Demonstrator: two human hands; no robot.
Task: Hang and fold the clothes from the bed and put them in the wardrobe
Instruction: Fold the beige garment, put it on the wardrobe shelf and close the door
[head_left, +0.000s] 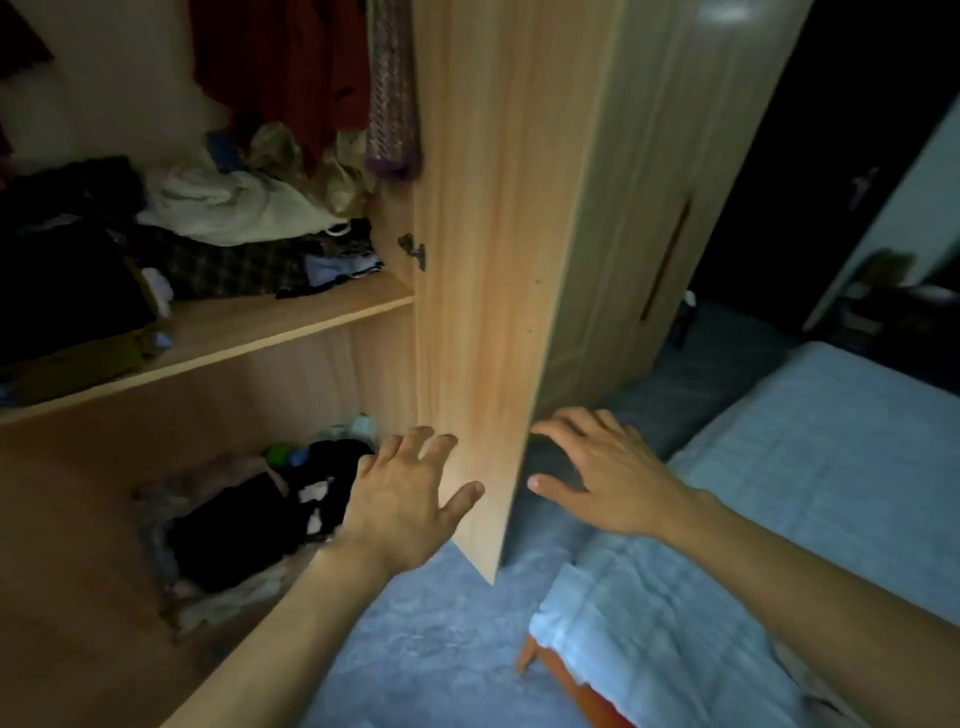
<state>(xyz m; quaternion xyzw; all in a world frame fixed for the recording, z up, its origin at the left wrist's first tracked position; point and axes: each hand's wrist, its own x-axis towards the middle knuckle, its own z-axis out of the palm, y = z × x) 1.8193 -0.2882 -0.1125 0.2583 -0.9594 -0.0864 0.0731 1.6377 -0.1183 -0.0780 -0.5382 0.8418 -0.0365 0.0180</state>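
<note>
Wardrobe door (483, 270), left hand (402, 499) spread, right hand (597, 473) spread

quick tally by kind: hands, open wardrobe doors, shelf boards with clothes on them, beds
hands: 2 (left hand, right hand)
open wardrobe doors: 1 (door)
shelf boards with clothes: 1 (shelf)
beds: 1 (bed)
total: 5

blue carpet (441, 639) covers the floor.
</note>
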